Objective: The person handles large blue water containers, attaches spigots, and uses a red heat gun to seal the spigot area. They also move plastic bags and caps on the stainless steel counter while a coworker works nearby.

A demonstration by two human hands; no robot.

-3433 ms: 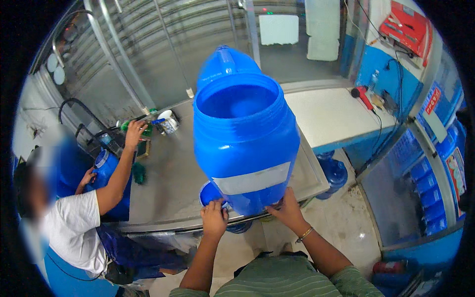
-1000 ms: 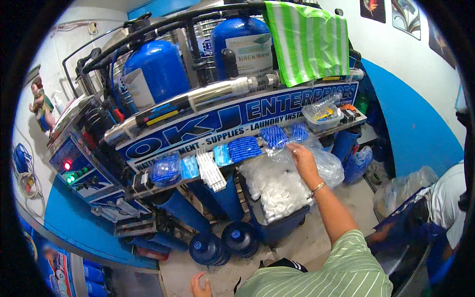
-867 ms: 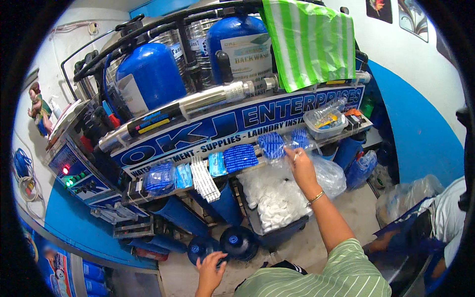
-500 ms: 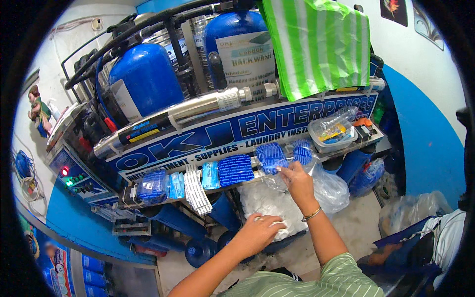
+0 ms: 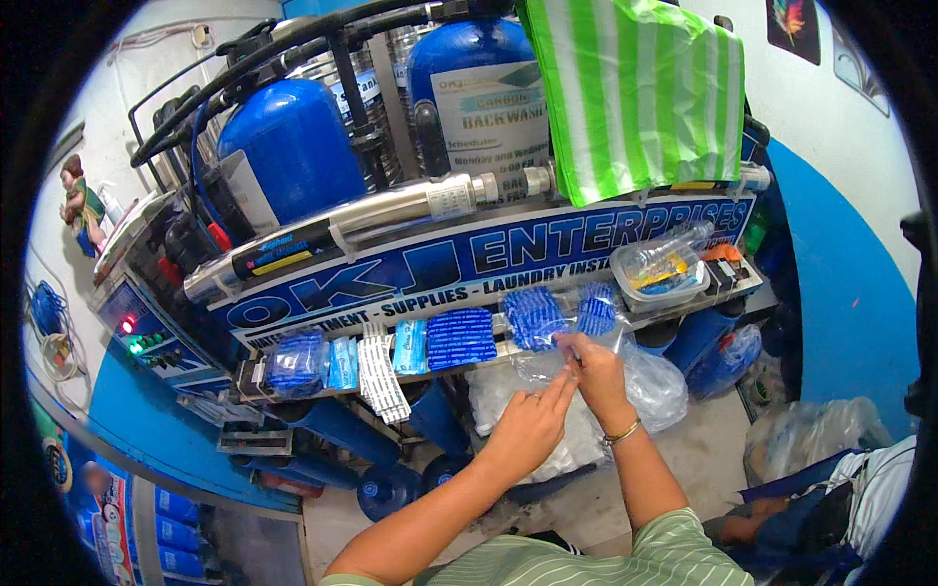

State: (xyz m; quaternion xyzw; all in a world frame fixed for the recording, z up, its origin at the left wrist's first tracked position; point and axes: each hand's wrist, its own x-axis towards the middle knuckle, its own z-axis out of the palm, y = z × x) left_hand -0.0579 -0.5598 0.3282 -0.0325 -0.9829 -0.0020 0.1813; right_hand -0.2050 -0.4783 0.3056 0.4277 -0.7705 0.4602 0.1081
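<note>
I see my right hand (image 5: 594,369) at the centre of the frame, fingers pinched on the top edge of a clear plastic bag (image 5: 547,363). My left hand (image 5: 528,430) sits just below and to the left of it, its fingertips (image 5: 565,383) stretched up and touching the same bag; I cannot tell whether they grip it. I cannot make out what is in the bag.

Behind the hands runs a shelf (image 5: 674,311) across the middle of the frame. Along it I count two bundles of blue caps (image 5: 535,314) just above my hands, one flat blue pack (image 5: 461,338) to their left, and further left a white strip pack (image 5: 376,371) hanging over the edge. At the right end stands one clear lidded tub (image 5: 657,272) holding mixed small parts, yellow and blue among them.

Below the shelf, a large clear sack (image 5: 586,439) is full of white caps. In the upper frame stand two blue tanks (image 5: 293,146), and a green-and-white striped bag (image 5: 640,93) hangs at upper right.
</note>
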